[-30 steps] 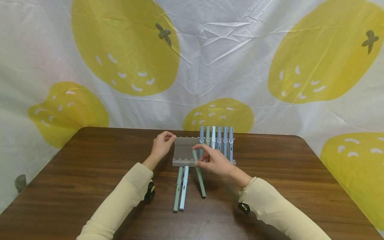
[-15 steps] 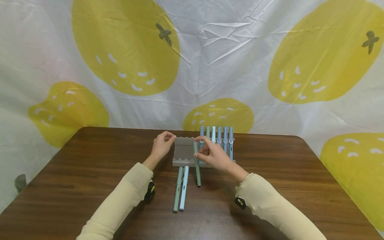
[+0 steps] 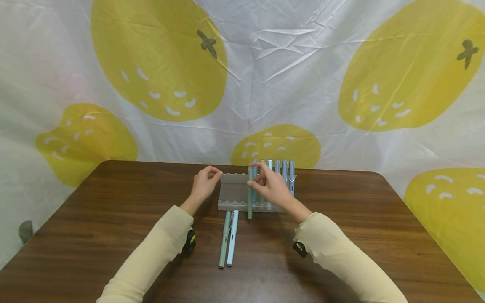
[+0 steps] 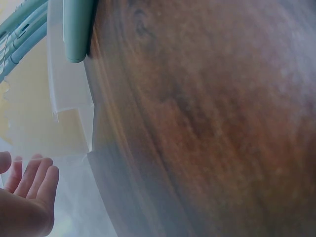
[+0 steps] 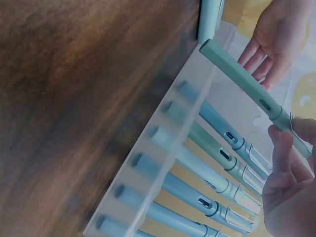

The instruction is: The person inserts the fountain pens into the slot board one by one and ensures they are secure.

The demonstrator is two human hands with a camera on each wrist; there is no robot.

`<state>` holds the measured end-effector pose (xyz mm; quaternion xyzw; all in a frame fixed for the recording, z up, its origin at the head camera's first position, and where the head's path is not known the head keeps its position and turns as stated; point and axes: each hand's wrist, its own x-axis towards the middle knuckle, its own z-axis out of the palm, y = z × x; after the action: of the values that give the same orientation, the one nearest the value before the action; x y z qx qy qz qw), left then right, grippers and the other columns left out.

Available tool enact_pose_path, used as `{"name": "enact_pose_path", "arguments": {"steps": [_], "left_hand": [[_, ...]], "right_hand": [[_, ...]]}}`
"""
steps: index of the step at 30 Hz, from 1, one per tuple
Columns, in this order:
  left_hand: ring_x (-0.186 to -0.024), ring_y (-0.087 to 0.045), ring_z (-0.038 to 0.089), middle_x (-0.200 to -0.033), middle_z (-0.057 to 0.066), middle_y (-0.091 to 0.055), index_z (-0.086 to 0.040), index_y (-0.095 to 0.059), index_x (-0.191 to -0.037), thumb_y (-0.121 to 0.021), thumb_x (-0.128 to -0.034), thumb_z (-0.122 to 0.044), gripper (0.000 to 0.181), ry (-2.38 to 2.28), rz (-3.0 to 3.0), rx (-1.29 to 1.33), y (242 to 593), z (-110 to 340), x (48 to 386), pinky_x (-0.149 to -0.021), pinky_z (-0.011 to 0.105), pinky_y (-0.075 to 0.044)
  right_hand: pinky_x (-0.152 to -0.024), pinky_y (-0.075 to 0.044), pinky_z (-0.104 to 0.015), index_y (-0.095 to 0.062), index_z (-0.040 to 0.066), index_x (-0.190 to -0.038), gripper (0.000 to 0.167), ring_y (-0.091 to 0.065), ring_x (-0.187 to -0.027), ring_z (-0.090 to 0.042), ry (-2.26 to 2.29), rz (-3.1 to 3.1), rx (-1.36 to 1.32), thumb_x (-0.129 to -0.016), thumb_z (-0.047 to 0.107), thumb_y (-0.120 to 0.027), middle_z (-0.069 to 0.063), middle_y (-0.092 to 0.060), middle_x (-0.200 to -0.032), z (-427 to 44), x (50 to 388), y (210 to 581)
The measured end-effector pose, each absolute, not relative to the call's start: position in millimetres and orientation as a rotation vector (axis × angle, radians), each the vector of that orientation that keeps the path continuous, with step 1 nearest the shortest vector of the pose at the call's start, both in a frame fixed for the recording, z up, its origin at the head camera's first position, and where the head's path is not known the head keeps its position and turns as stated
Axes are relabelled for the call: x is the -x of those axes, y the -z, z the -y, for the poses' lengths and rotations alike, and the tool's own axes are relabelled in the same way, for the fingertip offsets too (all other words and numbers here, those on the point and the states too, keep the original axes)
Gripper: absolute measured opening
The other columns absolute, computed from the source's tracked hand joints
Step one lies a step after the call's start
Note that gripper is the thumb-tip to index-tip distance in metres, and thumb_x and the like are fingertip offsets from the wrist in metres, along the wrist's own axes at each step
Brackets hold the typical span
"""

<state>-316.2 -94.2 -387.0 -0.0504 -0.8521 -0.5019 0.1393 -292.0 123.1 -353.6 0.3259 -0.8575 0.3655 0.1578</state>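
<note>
My right hand (image 3: 270,185) pinches a green capped pen (image 5: 242,76) by its cap end. This pen stands nearly upright in front of the clear pen rack (image 3: 233,206), just left of the racked pens, its lower end pointing down toward me. At the rack's upper left corner, my left hand (image 3: 204,183) pinches the edge; its fingers (image 4: 37,180) partly show in the left wrist view. Several blue and green pens (image 5: 197,168) lean side by side in the rack's right part, partly hidden by my right hand in the head view.
A green pen (image 3: 224,240) and a light blue pen (image 3: 233,237) lie side by side on the brown wooden table (image 3: 151,273), before the rack. Behind the table hangs a white curtain (image 3: 250,92) with yellow fruit prints.
My right hand has moved forward and up with the green pen, which has gone from tilted to nearly upright. The left hand and the rack have stayed in place.
</note>
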Motion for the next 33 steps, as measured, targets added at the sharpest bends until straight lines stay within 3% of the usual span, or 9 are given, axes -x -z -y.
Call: {"name": "enact_pose_path", "arguments": {"steps": [17,33], "left_hand": [[-0.092,-0.057,0.027,-0.094,0.014,-0.063,0.000,-0.060,-0.092,-0.056,-0.0872,-0.019,0.020,1.433,2.462,0.145,385.9,92.8,314.0,-0.079,0.039,-0.044],[-0.092,-0.057,0.026,-0.094,0.014,-0.063,-0.001,-0.061,-0.092,-0.056,-0.0873,-0.020,0.020,1.431,2.459,0.140,386.8,93.4,315.6,-0.079,0.038,-0.044]], "right_hand": [[-0.034,-0.032,-0.026,-0.043,0.016,-0.123,0.042,-0.042,-0.039,-0.006,-0.970,2.321,-0.826,-0.084,0.022,-0.060,0.001,-0.064,-0.076,-119.7,300.3,345.9],[-0.034,-0.032,-0.023,-0.044,0.015,-0.121,0.043,-0.040,-0.041,-0.003,-0.889,2.222,-0.770,-0.083,0.020,-0.062,0.001,-0.063,-0.076,-113.5,304.8,357.6]]}}
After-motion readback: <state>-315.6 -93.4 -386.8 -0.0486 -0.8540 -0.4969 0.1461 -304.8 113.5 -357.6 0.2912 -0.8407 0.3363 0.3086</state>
